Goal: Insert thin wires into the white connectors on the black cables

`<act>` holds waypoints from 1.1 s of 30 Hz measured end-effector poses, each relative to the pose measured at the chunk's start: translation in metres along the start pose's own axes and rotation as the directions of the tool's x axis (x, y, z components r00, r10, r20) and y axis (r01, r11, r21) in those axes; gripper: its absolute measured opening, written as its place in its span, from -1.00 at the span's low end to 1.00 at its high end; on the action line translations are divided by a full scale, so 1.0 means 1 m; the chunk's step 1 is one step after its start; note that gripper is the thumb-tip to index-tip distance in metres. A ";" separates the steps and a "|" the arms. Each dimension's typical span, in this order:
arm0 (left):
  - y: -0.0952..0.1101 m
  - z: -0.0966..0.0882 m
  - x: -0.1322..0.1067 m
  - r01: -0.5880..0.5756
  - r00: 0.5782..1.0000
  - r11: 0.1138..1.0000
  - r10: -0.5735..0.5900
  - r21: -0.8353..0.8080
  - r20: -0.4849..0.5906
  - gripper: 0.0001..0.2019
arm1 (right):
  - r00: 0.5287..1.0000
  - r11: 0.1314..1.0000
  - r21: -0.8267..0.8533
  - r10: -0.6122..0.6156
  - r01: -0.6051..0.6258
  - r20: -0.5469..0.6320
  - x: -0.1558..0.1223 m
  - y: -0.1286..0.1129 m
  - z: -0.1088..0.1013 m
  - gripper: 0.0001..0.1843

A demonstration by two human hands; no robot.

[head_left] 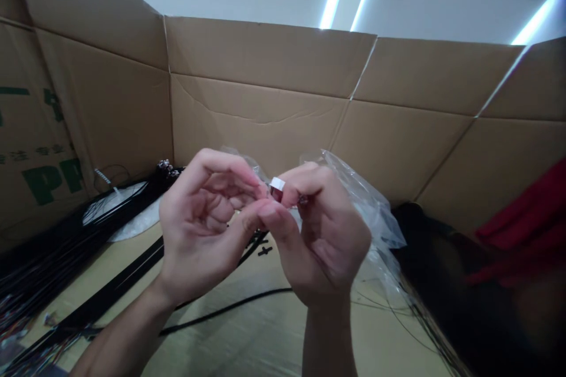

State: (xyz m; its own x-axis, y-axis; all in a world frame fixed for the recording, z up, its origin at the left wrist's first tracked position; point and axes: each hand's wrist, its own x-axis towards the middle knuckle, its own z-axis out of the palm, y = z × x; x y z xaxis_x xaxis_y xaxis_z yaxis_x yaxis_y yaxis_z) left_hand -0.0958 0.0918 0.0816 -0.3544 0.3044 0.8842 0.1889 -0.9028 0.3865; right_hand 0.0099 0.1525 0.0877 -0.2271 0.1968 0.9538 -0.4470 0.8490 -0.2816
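Note:
My left hand [212, 218] and my right hand [321, 224] meet at the fingertips in the middle of the view, raised above the table. Between thumb and forefinger, my right hand pinches a small white connector [277, 183] with a dark red part just under it. My left thumb and forefinger are pinched together right at its left side; what lies between them is hidden by the fingertips. Below the hands, a black cable [230, 308] curves across the table, and small black cross-shaped pieces [265, 251] lie behind it.
Cardboard walls [260, 94] enclose the table. On the left lies a large bundle of black cables [39, 265] with coloured wire ends. Clear plastic bags [367, 200] lie behind my right hand. Dark red cloth [526, 218] and black material [442, 265] are at the right.

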 end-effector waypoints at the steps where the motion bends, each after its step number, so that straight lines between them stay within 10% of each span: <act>1: 0.000 0.001 -0.001 -0.005 1.000 1.000 0.005 0.006 0.010 -0.81 | 0.999 0.999 -0.035 -0.034 0.033 -0.004 0.000 0.001 0.000 -0.82; 9: 0.004 0.007 -0.010 0.098 0.995 0.989 -0.094 -0.113 0.035 -0.77 | 0.972 0.976 0.060 -0.201 0.210 -0.124 0.003 0.003 0.003 -0.84; 16: 0.001 0.010 -0.008 0.152 0.987 0.916 -0.159 -0.371 0.013 -0.75 | 0.977 0.997 0.067 0.052 -0.039 -0.205 -0.005 -0.005 0.018 -0.77; 26: -0.003 0.008 -0.002 0.296 0.949 0.841 -0.314 -0.454 0.036 -0.69 | 0.928 0.997 0.054 0.065 -0.048 -0.366 -0.009 0.001 0.036 -0.73; 33: -0.001 0.010 -0.006 0.138 0.988 0.935 -0.152 -0.328 -0.020 -0.76 | 0.956 0.999 0.023 0.042 -0.036 -0.290 -0.007 -0.001 0.029 -0.74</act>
State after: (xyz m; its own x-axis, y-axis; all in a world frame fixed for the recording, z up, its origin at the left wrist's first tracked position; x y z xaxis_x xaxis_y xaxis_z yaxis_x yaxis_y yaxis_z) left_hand -0.0846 0.0941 0.0790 -0.3969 0.4325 0.8096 -0.1728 -0.9015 0.3968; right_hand -0.0133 0.1363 0.0784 0.0150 0.3656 0.9306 -0.4584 0.8297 -0.3186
